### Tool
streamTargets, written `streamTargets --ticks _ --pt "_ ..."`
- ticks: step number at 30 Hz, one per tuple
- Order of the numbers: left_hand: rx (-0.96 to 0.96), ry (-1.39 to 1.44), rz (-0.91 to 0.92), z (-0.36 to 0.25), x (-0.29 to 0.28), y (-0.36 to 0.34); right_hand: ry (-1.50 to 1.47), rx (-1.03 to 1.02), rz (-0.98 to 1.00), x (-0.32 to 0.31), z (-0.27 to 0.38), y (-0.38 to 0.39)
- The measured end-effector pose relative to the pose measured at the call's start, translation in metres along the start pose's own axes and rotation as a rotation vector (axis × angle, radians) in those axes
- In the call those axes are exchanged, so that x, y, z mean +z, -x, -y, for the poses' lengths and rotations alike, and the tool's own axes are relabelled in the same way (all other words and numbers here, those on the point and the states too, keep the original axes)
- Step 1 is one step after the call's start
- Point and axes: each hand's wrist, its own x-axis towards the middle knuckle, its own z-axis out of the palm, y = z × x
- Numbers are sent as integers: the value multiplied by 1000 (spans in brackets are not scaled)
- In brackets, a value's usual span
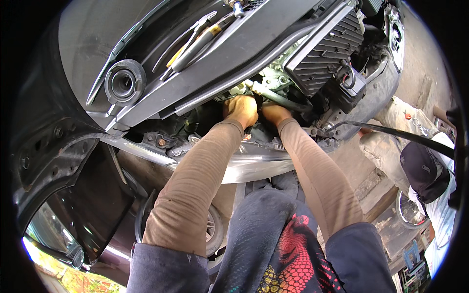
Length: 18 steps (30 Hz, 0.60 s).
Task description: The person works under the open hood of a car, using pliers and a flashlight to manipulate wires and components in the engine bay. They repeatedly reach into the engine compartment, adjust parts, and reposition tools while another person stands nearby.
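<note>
Both my arms, in brown sleeves, reach over the fender into a car's engine bay. My left hand (241,109) is closed beside a light metal fitting at the engine's edge; what its fingers grip, if anything, is hidden. Just to its right, my right hand (274,112) goes down beneath a dark curved hose (281,99), and its fingers are out of sight. A pale metal engine part (275,78) shows beyond the hands. To the right stands a black ribbed housing (325,51), with a smaller black box (350,91) below it.
Pliers (198,46) with yellow-and-dark handles, a round black rubber piece (125,83) and a metal socket tool (238,9) lie along the black cowl panel (190,95). A thin black rod (391,132) crosses at right. A person in a dark cap (423,171) crouches there.
</note>
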Motion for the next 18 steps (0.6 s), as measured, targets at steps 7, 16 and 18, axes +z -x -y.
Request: streamTargets --ticks 7,16,18 --pt "28 31 -31 0 -4 4 1 -176 -120 -27 19 42" --pt "21 32 4 1 2 5 -117 -123 -10 -35 25 54" --pt "18 32 -3 1 5 2 -124 -140 -13 -33 22 53"
